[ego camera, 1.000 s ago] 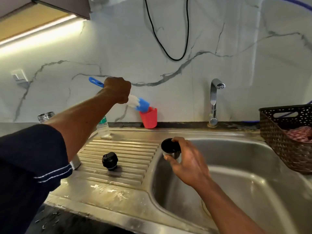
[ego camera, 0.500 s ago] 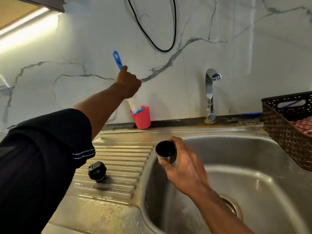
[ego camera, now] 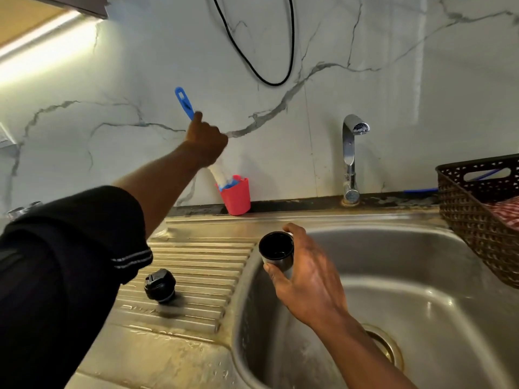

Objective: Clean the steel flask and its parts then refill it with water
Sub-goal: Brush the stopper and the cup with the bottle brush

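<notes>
Far to the left of the tap [ego camera: 349, 161], at the picture's edge, a bit of shiny steel [ego camera: 22, 210] peeks over the dark sleeve [ego camera: 70, 248]; it is too blurred to name. Left of the tap and nearer the camera, the black flask stopper [ego camera: 160, 286] sits on the ribbed drainboard [ego camera: 202, 265], and neither hand touches it. Left of the tap and higher, in front of the marble wall, the left hand [ego camera: 206, 143] is curled tight around the handle of a blue bottle brush [ego camera: 184, 102], with one digit laid up along it. The handle end sticks up out of the fist, tilted leftward. The pale bristle end dips into a red cup [ego camera: 237, 195] that stands against the wall, left of the tap's base. Above and left of the tap, a black cable [ego camera: 252, 66] hangs in a loop on the wall. Below the tap and a little to its left, over the left rim of the sink basin [ego camera: 421, 262], the right hand [ego camera: 309, 279] holds the steel flask cup [ego camera: 276, 252]. Thumb and fingers wrap its side, and its black-lined mouth faces up. The drain [ego camera: 384, 346] lies below the tap, partly hidden by the right forearm. Right of the tap, a dark woven basket [ego camera: 477, 226] sits at the sink's edge and holds a red checked cloth [ego camera: 508, 213]
</notes>
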